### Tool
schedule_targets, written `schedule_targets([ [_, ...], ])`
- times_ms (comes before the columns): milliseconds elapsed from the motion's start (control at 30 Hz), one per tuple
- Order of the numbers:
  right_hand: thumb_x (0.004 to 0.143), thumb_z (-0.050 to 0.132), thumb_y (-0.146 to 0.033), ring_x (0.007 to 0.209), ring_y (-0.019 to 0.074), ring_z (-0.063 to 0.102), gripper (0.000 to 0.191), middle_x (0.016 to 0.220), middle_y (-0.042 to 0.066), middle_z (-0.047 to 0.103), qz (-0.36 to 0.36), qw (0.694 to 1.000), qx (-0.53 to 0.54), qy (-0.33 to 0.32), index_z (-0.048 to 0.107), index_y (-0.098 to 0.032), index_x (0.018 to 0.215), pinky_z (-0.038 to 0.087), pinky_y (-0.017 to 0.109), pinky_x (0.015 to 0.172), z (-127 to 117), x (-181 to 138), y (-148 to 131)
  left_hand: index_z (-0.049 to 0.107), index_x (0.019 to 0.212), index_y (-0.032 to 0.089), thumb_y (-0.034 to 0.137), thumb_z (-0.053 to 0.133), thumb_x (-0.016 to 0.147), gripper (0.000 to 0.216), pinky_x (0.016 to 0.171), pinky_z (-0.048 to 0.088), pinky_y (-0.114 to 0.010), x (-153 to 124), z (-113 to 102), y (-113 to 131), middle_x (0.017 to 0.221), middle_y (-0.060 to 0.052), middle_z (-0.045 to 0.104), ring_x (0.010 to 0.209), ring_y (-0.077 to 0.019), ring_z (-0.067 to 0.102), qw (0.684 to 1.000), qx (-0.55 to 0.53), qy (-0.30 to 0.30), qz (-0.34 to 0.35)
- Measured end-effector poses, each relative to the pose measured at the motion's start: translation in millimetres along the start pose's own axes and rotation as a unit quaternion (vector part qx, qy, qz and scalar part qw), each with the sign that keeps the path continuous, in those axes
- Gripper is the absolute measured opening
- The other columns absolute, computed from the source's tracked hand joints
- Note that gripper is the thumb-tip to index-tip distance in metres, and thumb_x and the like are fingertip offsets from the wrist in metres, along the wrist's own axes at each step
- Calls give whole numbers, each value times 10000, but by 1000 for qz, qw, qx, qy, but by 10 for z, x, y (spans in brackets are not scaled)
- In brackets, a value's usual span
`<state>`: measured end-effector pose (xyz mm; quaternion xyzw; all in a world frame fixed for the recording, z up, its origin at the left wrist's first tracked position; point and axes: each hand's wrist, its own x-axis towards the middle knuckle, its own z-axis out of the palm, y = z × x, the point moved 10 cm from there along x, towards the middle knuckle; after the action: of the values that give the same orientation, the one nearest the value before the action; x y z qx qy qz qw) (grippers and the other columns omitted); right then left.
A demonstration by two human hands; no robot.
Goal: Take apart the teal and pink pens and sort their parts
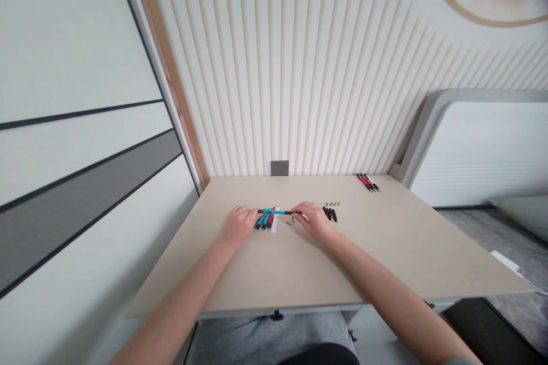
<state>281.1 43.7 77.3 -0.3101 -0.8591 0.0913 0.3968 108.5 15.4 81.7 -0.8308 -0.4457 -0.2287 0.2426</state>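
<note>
1. A teal-and-black pen [274, 211] is crossing over a row of pens [266, 221] in teal, red and white, near the middle of the tabletop [411, 239].
2. The right hand [311, 222] is grasping the pen's black end, its fingers [298, 209] closing around it, with a small silver piece [305, 217] showing beside them.
3. The left hand [237, 225] is reaching the pen's other end with curled fingers [248, 212]; whether they are gripping, I cannot tell.
4. Black pen caps [329, 214] are lying just right of the right hand, and small metal parts [331, 203] are sitting in a line behind them.
5. Red-and-black pens [367, 182] are lying at the tabletop's far edge.
</note>
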Motion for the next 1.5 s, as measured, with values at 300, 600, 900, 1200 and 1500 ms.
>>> schedule_targets([
  [300, 945, 526, -241, 897, 183, 626, 154, 935, 75, 688, -4, 1000, -5, -28, 658, -202, 1013, 469, 322, 832, 60, 20, 4, 632, 1044, 140, 356, 447, 976, 292, 712, 439, -332, -15, 7, -170, 792, -82, 699, 752, -205, 644, 998, -29, 9, -58],
  [600, 930, 552, -250, 928, 210, 603, 164, 957, 76, 681, 76, 986, -147, -37, 692, -229, 1012, 417, 360, 861, 12, 47, 378, 620, 1117, 158, 410, 365, 982, 382, 797, 492, -369, -20, 139, -293, 961, -107, 714, 854, -231, 662, 993, -102, -14, -65],
  [900, 927, 470, -292, 1041, 251, 573, 273, 1049, 122, 669, 418, 844, -276, 192, 694, -182, 1039, 398, 391, 907, -1488, -680, 1681, 656, 1068, 210, 392, 435, 945, 312, 896, 506, -341, -62, 381, -300, 1051, -63, 674, 990, -202, 625, 970, -220, -103, -22],
  [1200, 898, 424, -250, 1034, 313, 607, 341, 1034, 200, 676, 591, 726, -315, 156, 711, -153, 1056, 427, 458, 881, -2166, -1571, 2396, 664, 1074, 235, 389, 439, 948, 300, 877, 507, -339, -70, 428, -260, 1064, -59, 652, 975, -203, 620, 974, -200, -105, -15],
  [1500, 872, 463, -261, 1000, 294, 640, 319, 1021, 148, 702, 563, 754, -332, 65, 738, -197, 1020, 473, 376, 825, -2375, -1417, 3044, 660, 1109, 242, 370, 426, 956, 308, 869, 500, -312, -61, 390, -231, 1060, -57, 644, 970, -195, 611, 971, -205, -116, -45],
])
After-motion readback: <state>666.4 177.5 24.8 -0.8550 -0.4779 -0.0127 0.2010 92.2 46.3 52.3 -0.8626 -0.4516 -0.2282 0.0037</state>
